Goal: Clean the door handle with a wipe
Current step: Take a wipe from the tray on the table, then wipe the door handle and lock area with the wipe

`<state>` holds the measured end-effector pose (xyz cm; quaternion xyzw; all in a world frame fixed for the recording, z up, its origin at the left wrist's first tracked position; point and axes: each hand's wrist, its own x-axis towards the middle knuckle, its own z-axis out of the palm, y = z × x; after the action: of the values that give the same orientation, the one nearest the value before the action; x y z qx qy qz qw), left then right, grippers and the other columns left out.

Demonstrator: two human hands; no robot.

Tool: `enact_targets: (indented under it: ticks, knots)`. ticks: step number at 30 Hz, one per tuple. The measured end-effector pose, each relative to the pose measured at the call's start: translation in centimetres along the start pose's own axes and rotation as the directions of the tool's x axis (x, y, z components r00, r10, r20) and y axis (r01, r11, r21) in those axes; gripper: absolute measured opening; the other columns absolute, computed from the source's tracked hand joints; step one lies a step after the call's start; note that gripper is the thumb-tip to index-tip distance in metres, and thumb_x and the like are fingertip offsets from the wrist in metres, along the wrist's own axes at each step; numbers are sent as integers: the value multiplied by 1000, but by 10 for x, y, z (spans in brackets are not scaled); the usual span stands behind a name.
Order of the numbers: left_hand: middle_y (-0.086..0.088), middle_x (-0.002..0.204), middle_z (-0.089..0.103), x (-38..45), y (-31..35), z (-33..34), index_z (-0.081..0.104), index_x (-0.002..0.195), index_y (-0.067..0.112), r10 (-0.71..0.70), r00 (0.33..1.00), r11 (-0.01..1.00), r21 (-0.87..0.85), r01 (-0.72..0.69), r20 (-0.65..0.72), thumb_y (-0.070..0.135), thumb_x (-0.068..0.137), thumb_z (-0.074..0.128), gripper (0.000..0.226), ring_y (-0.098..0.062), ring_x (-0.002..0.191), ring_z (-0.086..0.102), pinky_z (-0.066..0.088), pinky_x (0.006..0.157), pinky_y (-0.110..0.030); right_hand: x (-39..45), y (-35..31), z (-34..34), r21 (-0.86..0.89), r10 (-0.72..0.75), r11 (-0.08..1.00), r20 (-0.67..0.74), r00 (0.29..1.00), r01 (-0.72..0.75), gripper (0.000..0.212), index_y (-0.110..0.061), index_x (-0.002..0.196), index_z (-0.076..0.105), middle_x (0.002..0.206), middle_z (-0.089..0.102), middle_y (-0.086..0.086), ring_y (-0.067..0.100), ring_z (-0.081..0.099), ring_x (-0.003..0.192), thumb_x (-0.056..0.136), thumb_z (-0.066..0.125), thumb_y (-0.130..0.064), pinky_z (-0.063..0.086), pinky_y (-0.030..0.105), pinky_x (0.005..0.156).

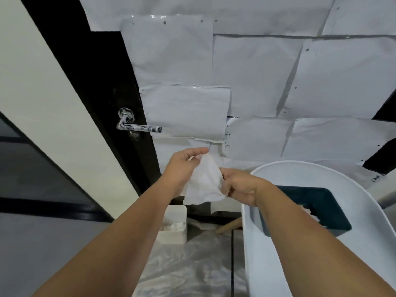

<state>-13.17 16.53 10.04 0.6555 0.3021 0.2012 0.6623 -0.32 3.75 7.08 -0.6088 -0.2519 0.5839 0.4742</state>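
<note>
White and limp, the wipe hung pinched between the left hand and right hand — below-right of the smeared door handle, untouched — and, loosely bunched, could slip or merely smear.

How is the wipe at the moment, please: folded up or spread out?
Partly spread: the wipe hangs loosely crumpled between the left hand and right hand, each pinching an edge.
</note>
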Motion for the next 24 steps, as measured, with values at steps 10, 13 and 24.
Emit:
enact_targets:
  ticks: [10,13,24]
  knots:
    - [15,109,61,4,-9,-134,68,117,22,103,988,950,306,-63,-117,15,102,55,20,5,98,56,41,83,-8,63,-38,85,516,-139,833,-156,978,201,17,-10,105,58,99,64,9,26,61,98,88,56,-9,55,42,86]
    - [7,109,62,10,-12,-163,67,122,17,138,982,904,422,-71,-131,15,102,56,23,-1,96,57,44,93,-18,76,-47,114,445,-111,871,-236,965,209,12,-10,103,60,97,67,9,25,65,91,93,54,-11,55,43,86]
    - [1,115,63,28,10,-217,65,126,16,165,977,865,496,-78,-134,19,104,52,26,-15,107,58,47,100,-30,87,-65,155,383,-164,875,-340,926,296,7,-13,96,64,85,66,7,20,61,74,91,59,-13,49,34,75]
